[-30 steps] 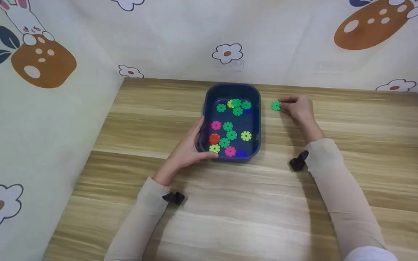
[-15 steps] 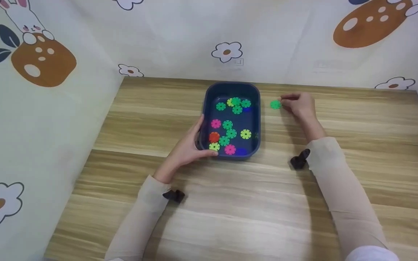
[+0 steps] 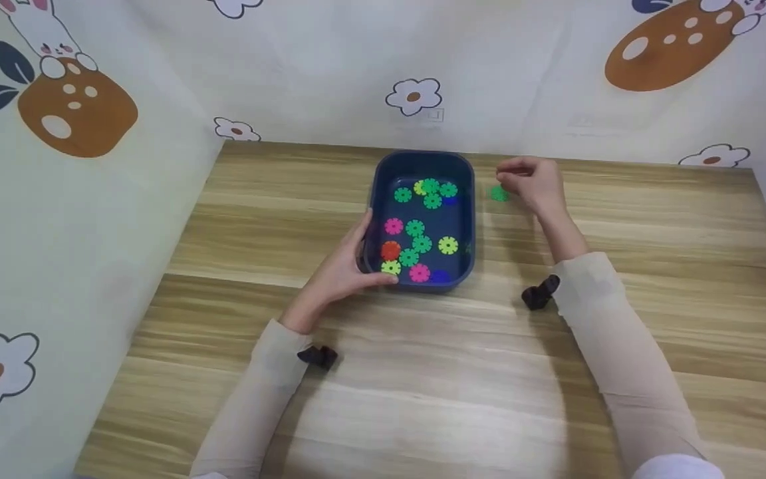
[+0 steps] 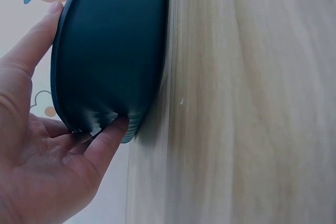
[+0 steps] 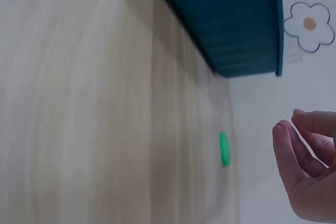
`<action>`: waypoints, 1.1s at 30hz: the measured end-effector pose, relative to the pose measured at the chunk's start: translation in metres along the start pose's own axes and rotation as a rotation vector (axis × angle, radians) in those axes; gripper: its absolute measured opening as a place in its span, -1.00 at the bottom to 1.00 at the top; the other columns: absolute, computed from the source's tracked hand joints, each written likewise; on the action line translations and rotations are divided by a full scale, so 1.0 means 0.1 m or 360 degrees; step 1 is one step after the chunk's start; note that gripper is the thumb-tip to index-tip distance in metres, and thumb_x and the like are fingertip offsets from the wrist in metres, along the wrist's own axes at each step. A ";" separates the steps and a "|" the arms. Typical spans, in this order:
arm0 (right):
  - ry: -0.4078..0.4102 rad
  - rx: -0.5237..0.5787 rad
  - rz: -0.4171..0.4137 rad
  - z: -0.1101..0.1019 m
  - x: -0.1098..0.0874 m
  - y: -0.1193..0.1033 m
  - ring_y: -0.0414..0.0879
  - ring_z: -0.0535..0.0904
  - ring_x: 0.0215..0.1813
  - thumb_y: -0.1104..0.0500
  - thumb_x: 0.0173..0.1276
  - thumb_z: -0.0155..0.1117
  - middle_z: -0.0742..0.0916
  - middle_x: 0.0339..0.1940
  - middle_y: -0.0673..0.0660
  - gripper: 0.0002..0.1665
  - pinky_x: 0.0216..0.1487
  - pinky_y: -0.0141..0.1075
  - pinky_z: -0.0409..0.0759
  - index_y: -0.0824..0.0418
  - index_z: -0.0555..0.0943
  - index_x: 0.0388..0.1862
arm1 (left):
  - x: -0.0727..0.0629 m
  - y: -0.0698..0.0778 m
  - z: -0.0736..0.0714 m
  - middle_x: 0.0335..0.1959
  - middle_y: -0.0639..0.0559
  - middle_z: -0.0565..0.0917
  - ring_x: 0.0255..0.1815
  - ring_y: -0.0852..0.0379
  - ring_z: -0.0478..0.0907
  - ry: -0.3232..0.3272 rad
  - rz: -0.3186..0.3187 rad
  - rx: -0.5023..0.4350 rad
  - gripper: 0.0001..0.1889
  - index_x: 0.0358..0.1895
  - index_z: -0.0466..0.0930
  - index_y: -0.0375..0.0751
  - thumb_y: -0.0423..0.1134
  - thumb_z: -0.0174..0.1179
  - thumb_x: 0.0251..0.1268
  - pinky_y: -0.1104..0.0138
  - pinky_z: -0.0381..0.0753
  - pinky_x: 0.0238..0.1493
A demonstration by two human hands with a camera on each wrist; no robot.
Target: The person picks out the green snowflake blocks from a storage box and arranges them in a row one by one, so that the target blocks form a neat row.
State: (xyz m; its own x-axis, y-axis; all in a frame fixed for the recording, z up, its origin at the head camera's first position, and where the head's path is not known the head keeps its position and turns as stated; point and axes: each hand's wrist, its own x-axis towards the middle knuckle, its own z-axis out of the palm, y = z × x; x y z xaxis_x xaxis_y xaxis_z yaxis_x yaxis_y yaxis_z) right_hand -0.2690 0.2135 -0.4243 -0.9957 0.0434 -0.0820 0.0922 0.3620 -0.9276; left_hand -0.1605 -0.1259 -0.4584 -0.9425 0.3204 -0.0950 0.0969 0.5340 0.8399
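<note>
Left grip [image 3: 336,274]: holding dark-blue rectangular plastic tray [image 3: 467,216] by near-left corner | right grip [image 3: 541,186]: holding nothing, loosely curved | notched green plastic disc [image 3: 499,193]: on desk [image 3: 423,379], just right of tray; likely light, stiff, slippery, best pinched by its edge

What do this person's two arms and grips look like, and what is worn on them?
The left sleeve and right sleeve are long and pale beige, slightly wrinkled. A small black device sits by the left wrist, another by the right. White cloth shows at the upper right arm. The left grip and right grip are without gloves; I see no cables.
</note>
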 end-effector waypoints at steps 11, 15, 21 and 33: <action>-0.0046 0.0144 -0.0065 0.33 -0.12 -0.23 -0.30 0.68 -0.24 0.33 0.32 0.34 0.79 -0.19 0.08 -0.76 -0.15 -0.51 0.69 0.36 0.71 -0.04 | -0.01 0.00 -0.01 0.67 -0.03 -0.09 0.67 -0.06 -0.08 -0.0005 -0.0018 0.0006 0.28 0.64 -0.24 0.10 0.03 0.56 -0.04 -0.05 0.00 0.62; -0.0081 0.0086 -0.0057 0.43 -0.18 -0.28 -0.23 0.69 -0.15 0.29 0.36 0.34 0.77 -0.05 0.20 -0.76 -0.01 -0.42 0.70 0.30 0.72 -0.01 | -0.01 0.01 -0.01 0.67 -0.03 -0.08 0.66 -0.05 -0.06 -0.0010 -0.0023 0.0005 0.29 0.64 -0.23 0.10 0.07 0.56 -0.05 -0.05 0.01 0.62; -0.0144 0.0017 -0.0082 0.58 -0.25 -0.36 -0.13 0.69 -0.04 0.24 0.38 0.33 0.75 0.05 0.23 -0.75 0.14 -0.29 0.67 0.24 0.72 0.01 | -0.01 0.01 0.00 0.67 -0.02 -0.07 0.66 -0.05 -0.06 -0.0004 -0.0034 -0.0006 0.28 0.64 -0.23 0.11 0.03 0.56 -0.05 -0.06 0.02 0.61; -0.0274 -0.0079 -0.0226 0.87 -0.29 -0.40 -0.08 0.72 -0.08 0.25 0.37 0.34 0.78 0.00 0.25 -0.75 0.03 -0.35 0.69 0.29 0.72 -0.01 | -0.02 0.02 0.00 0.67 -0.02 -0.08 0.66 -0.05 -0.07 -0.0012 -0.0024 0.0001 0.26 0.64 -0.24 0.10 -0.01 0.55 -0.01 -0.05 0.01 0.62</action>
State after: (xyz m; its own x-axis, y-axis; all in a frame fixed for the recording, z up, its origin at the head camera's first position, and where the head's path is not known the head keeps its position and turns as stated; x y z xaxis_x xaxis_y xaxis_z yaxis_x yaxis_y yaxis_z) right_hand -0.2446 0.1167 -0.4169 -0.9854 -0.1692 -0.0166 -0.0530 0.3985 -0.9157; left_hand -0.1580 -0.1252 -0.4567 -0.9414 0.3182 -0.1117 0.0827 0.5391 0.8382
